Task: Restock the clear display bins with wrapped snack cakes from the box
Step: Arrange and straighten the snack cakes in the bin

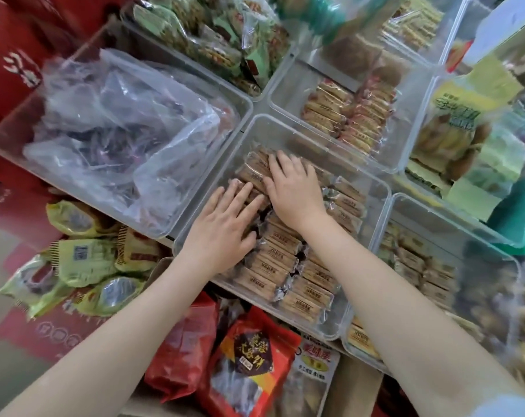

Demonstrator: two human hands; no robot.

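A clear display bin in the middle of the shelf holds rows of tan wrapped snack cakes. Both hands lie inside it, palms down. My left hand rests flat on the cakes at the bin's left side, its fingers straight and spread. My right hand presses on the cakes at the bin's far end, fingers stretched over a small stack there. Neither hand grips a cake. The box is not clearly in view.
Other clear bins surround it: one with crumpled plastic bags at the left, one with red-wrapped cakes behind, one with brown cakes at the right. Yellow-green packets and red snack bags lie below the shelf edge.
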